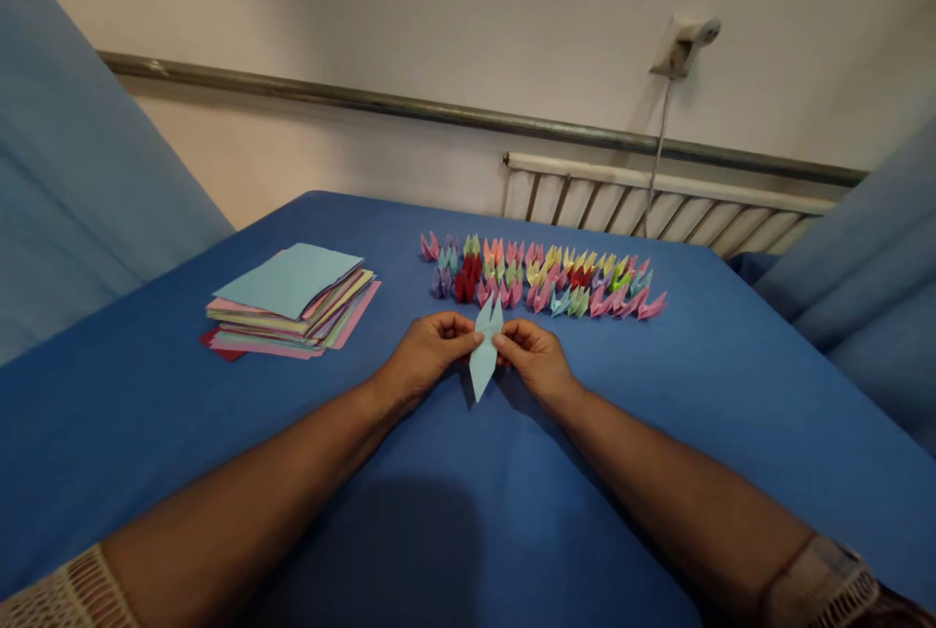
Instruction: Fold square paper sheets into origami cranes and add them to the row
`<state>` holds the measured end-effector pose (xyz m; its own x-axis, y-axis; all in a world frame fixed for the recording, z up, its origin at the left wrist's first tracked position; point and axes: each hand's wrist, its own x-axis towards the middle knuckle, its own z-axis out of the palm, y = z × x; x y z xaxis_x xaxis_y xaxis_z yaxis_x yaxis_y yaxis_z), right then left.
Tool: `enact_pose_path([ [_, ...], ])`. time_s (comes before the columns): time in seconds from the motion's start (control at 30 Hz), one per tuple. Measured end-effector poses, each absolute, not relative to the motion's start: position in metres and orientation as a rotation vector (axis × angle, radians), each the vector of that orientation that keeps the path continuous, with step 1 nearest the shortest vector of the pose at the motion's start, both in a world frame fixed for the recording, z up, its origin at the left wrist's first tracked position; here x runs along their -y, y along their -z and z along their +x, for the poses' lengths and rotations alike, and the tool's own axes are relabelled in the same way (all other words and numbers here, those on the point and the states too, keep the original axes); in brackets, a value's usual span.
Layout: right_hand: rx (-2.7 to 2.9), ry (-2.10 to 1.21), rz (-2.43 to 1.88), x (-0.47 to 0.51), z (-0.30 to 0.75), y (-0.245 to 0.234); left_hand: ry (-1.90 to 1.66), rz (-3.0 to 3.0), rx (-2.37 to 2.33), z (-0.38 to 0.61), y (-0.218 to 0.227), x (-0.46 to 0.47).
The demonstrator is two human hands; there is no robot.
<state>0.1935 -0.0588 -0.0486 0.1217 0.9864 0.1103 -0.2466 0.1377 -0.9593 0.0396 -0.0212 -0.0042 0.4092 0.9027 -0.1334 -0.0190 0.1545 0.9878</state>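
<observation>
Looking through the head cam here. Both hands meet over the middle of the blue surface (658, 433). My left hand (428, 347) and right hand (533, 355) are each pinched narrow on the same thing, a light blue folded piece (484, 355). Thumb and fingertips grip it from either side, around its upper half. It's paper, long and thin, creased down the middle. It's pointed at the bottom, and the top splits into two small tips. It stands roughly upright between the hands, and I can't tell whether the lower point touches the cloth.

Just past the hands, toward the far edge, sit the folded paper shapes (541, 279), packed into a couple of tight rows. They're all the same little pointy form in pink, red, yellow, green, purple and blue. The rows run from about the middle of the far edge toward the far right corner.

Out toward the left edge there's a paper stack (292, 301) of flat square sheets, a bit fanned and messy. A light blue sheet is on top, with pink, yellow and red edges sticking out below.

The surface is a smooth matte blue cloth with a soft fold or two. A lace cuff (65, 599) shows at the bottom left.

Behind it are white slatted bars (658, 204), then a plain pale wall with a metal rail (439, 109) and a wall fitting (683, 41) with a cord hanging down. Blue curtains (73, 170) hang on both sides.
</observation>
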Motion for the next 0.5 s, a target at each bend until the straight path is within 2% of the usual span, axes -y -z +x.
enact_pose_path([
  [0.27, 0.931, -1.002, -0.919, 0.0632, 0.1901, 0.0445, -0.937, 1.237, -0.856, 0.0437, 0.008, 0.0229],
  [0.5, 1.082, -0.996, -1.0, 0.0632, 0.1963, 0.0489, -0.868, 1.407, -0.843, 0.0393, 0.0076, 0.0177],
])
